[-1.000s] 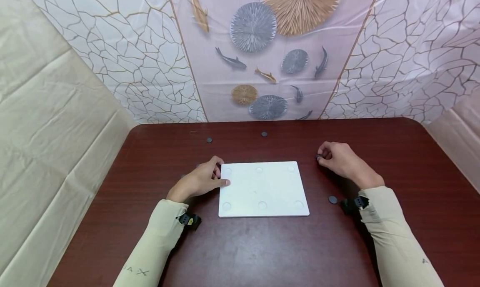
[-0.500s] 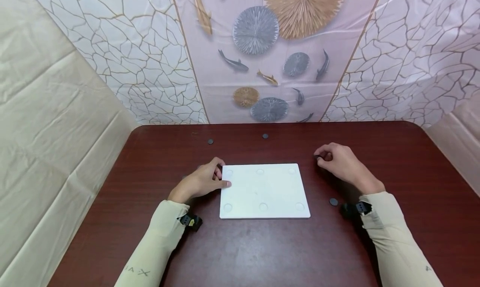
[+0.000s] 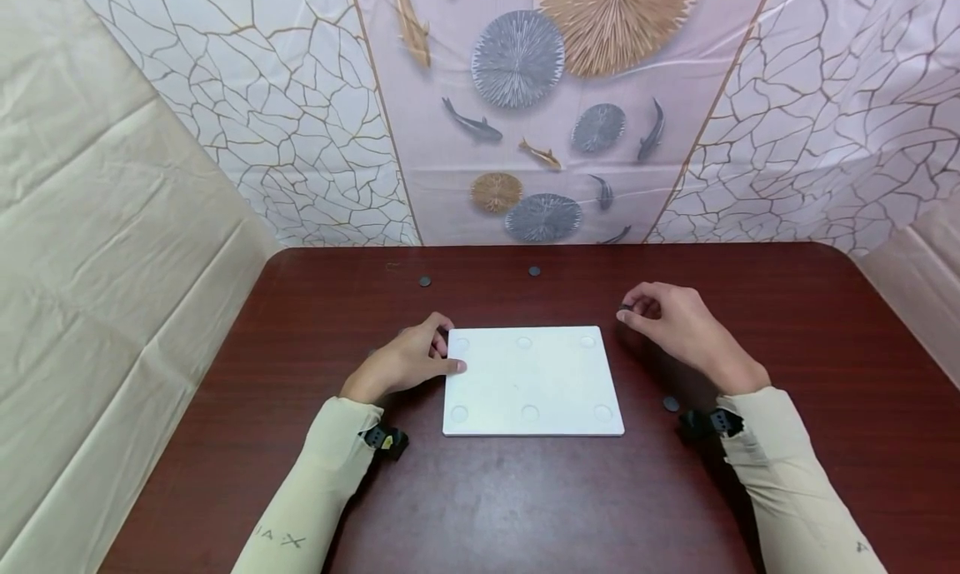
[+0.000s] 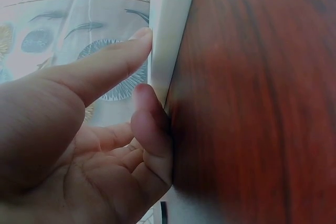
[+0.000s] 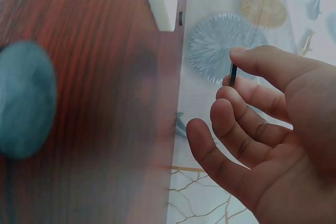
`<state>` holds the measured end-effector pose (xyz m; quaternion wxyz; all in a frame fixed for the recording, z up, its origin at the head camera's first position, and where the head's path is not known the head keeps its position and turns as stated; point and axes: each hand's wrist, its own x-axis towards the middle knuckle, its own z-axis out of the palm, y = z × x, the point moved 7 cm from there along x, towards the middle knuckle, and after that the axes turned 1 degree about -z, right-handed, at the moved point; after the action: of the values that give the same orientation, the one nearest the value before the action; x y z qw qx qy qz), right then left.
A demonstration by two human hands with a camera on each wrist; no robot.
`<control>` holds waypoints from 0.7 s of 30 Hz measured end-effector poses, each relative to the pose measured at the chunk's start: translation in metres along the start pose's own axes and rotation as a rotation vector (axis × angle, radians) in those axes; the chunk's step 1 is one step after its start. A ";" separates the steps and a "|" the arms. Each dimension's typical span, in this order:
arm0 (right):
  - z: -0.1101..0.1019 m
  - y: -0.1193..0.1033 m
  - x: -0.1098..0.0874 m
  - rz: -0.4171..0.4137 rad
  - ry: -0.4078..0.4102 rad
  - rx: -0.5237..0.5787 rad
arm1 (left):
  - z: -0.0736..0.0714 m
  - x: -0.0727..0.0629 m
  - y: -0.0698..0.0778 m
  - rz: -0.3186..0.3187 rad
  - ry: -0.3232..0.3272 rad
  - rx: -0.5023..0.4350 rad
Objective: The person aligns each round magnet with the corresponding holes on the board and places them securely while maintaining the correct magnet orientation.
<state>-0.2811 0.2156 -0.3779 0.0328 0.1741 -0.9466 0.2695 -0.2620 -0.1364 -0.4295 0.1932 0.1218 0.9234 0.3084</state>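
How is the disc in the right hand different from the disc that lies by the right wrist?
The held disc is pinched in the right hand, raised off the table; the lying disc rests on it. In the right wrist view, the held disc shows its thin edge, while the lying disc shows its broad face. Both are dark.

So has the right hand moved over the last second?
Yes. In the head view, the right hand, pinching a dark disc, has shifted left: its fingertips are now closer to the far right corner of the white board.
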 end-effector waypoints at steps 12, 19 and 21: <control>-0.011 -0.021 -0.001 -0.047 0.080 -0.014 | -0.001 0.000 0.000 -0.011 0.006 -0.003; -0.013 -0.035 -0.004 -0.067 0.084 -0.001 | 0.000 0.000 0.000 -0.020 -0.005 -0.015; -0.014 -0.040 -0.005 -0.092 0.097 -0.012 | 0.000 0.000 0.000 -0.019 -0.008 -0.015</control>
<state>-0.2629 0.1928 -0.3465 0.0919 0.2038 -0.9366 0.2699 -0.2620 -0.1366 -0.4294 0.2005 0.1126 0.9216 0.3128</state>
